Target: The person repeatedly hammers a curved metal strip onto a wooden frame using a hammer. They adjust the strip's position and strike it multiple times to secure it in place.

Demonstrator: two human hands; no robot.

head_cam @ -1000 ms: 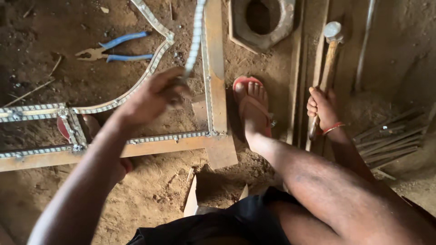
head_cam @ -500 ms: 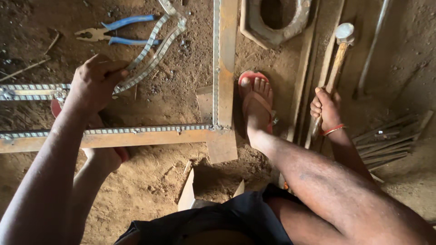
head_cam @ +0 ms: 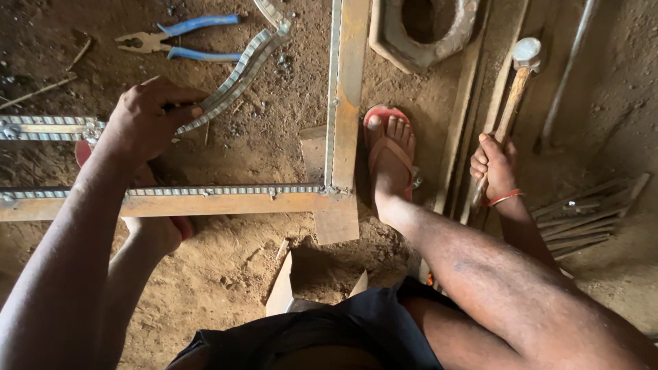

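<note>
The strip (head_cam: 233,82) looked like ridged, dull metal; the hammer (head_cam: 510,103) had a worn wooden handle; the frame (head_cam: 205,204) was rough timber, perhaps.

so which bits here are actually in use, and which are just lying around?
In use: left hand on the ridged metal strip; right hand gripping the hammer; wooden frame that carries the strip.
Lying about: blue-handled pliers, concrete ring, loose sticks.

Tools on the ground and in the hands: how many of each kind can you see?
Hammer, held by the right hand: 1
Blue-handled pliers, lying beyond the left hand: 1
Total: 2
</note>
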